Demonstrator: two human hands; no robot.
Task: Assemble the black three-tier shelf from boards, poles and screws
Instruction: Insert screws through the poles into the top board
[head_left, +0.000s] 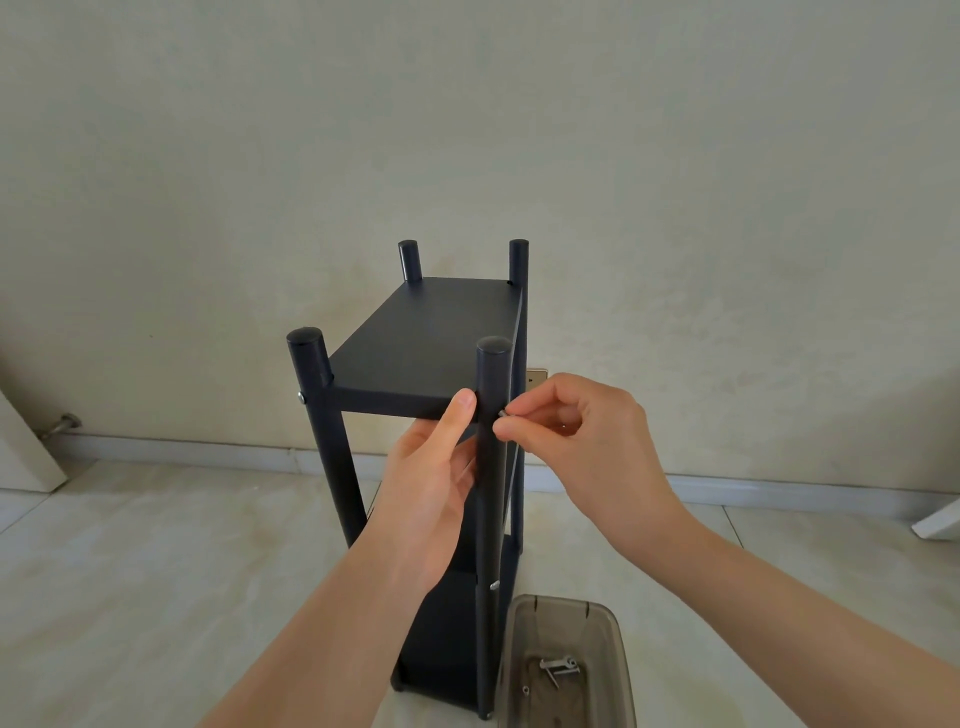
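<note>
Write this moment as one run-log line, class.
step: fitting screw | left hand: steadies front pole | right hand: pinches screw at pole | top board: in place | tray: spare screws

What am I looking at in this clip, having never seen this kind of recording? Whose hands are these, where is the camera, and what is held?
There is no machine here: a person wears one wide-angle camera on the head, looking forward and down at their own bare hands. A black three-tier shelf stands upright on a tiled floor by a wall. The left hand grips the near right pole just below the top board, its thumb on the board's edge. The right hand pinches a small screw at that pole's side. A clear plastic tray beside the shelf holds a few spare screws.
</note>
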